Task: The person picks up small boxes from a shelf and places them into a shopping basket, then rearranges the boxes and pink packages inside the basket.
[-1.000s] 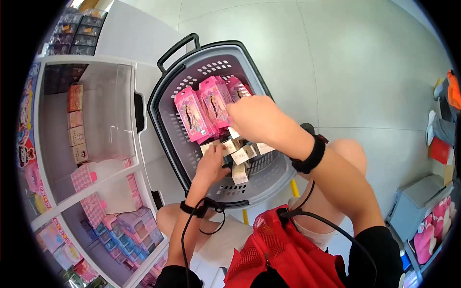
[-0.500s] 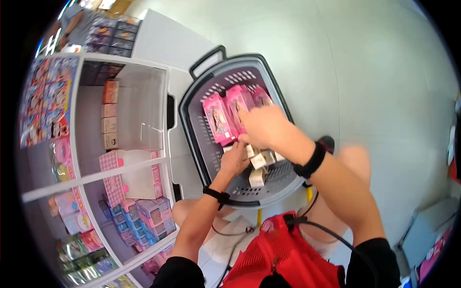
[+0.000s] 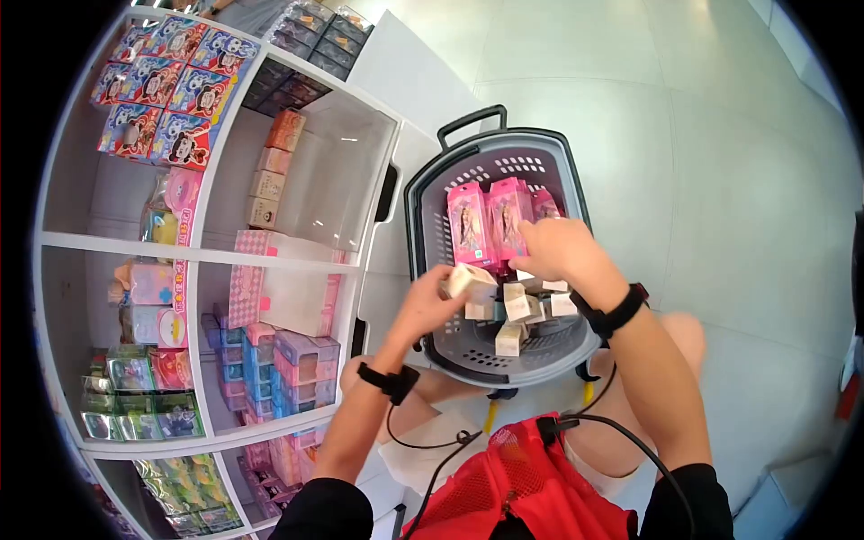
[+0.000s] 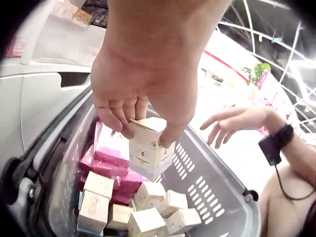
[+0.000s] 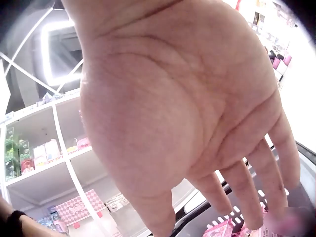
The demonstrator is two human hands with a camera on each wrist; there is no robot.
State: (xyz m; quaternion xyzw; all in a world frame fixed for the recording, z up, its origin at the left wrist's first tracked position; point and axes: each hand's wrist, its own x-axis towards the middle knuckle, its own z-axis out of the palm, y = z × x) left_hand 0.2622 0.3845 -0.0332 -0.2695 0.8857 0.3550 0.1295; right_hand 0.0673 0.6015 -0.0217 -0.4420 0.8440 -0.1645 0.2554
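A small cream-coloured box [image 4: 149, 145] printed with little animal faces is pinched between the thumb and fingers of my left hand [image 3: 429, 306], above the grey basket [image 3: 423, 261]. My right hand [image 3: 565, 255] hovers over the basket's right side, its fingers extended and nothing in its grasp, as the right wrist view shows of the palm [image 5: 182, 98]. Below the hands, several more cream boxes [image 3: 509, 339] lie jumbled in the near half of the basket. Pink doll-print packages [image 3: 469, 225] stand together in its far half.
White shelving [image 3: 202, 346] on the left holds boxed toys, a pink checked box [image 3: 247, 279] and a short row of small boxes [image 3: 267, 184]. A clear panel [image 3: 333, 171] fronts one compartment. The basket's black handle [image 3: 472, 121] sticks up at the far end. Tiled floor [image 3: 720, 180] lies right.
My left hand has lifted a cream box up from among the others, toward the basket's left rim. My right hand has drawn away from it. The head view has shifted left toward the shelves.
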